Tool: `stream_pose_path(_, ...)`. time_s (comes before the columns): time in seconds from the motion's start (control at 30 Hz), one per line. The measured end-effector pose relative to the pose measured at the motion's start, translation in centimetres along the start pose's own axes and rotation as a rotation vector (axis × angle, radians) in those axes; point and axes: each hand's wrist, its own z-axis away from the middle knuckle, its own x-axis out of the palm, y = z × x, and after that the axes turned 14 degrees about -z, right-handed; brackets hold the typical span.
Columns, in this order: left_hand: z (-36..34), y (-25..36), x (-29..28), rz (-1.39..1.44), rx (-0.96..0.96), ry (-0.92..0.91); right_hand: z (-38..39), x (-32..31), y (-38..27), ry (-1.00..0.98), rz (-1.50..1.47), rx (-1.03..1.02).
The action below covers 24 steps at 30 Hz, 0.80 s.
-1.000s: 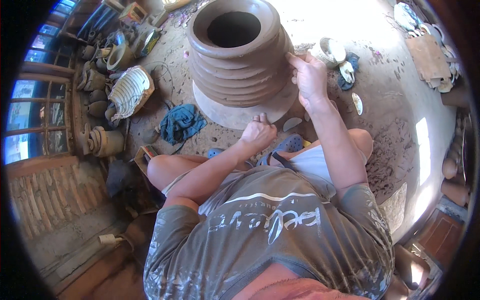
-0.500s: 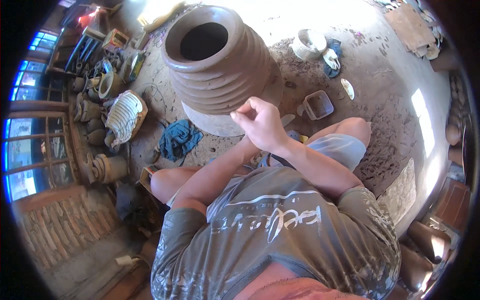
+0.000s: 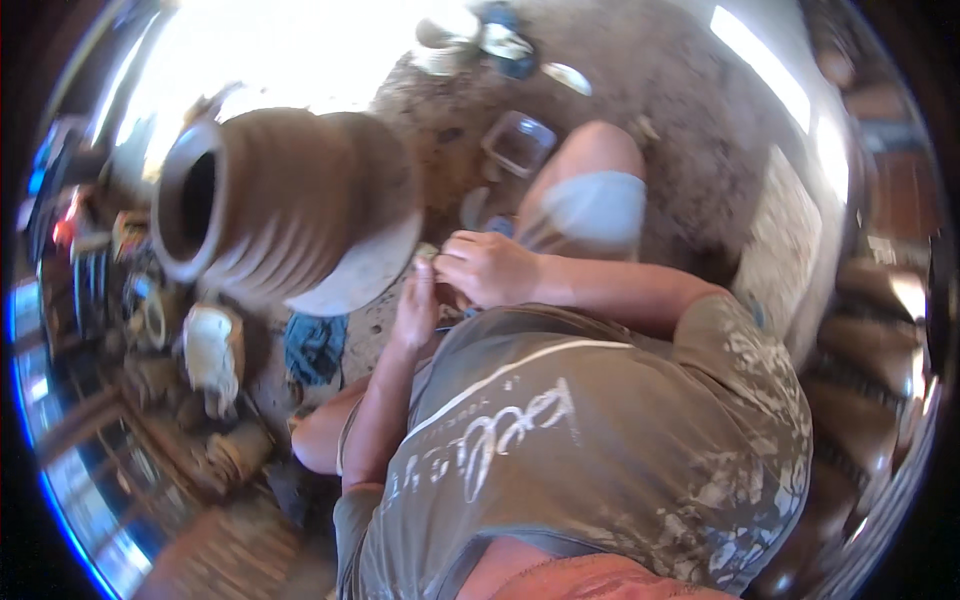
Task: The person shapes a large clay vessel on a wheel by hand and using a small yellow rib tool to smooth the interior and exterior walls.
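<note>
My hands are together in front of my chest, just right of a large ridged brown clay pot [image 3: 285,190]. The fingers of my right hand [image 3: 490,268] are curled in a pinch against the fingertips of my left hand [image 3: 415,312]. Between the fingertips sits a small yellowish-brown lump [image 3: 427,252], too small and blurred to identify. My left fingers point up, pressed together at the lump. The pot stands on a pale round base [image 3: 365,265], with its dark mouth toward the left of the picture. Neither hand touches the pot.
A blue cloth [image 3: 315,348] lies on the floor beside a white mould-like piece [image 3: 213,350]. Beyond my knee are a clear plastic tub [image 3: 519,143], a pale bucket [image 3: 446,42] and a white oval piece [image 3: 567,78]. Dark pots [image 3: 850,400] line the right.
My view has turned and blurred, so the pot appears farther left and tilted. My left hand, earlier mostly hidden behind the right, now shows, and a small lump is visible at the fingertips.
</note>
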Motion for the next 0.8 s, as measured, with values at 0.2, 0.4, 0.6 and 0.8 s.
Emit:
stream_pose_path(0.2, -2.9, 1.7, 1.6, 0.095, 0.064, 0.173, 3.8, -8.0, -1.9, 0.251, -0.183, 0.577)
stream_pose_path(0.4, -2.0, 1.2, -2.0, 0.178, 0.117, 0.115, 26.4, -28.0, -2.3, 0.093, 0.681, 1.442)
stream_pose_path(0.6, -1.7, 1.3, -0.7, 0.262, -0.003, 0.103, 54.6, -27.3, -9.0, -0.439, 0.341, 1.989)
stream_pose_path(0.8, -2.2, 1.6, 1.3, 0.205, -0.007, 0.208, 67.3, -16.1, -9.7, -0.471, 0.281, 1.958)
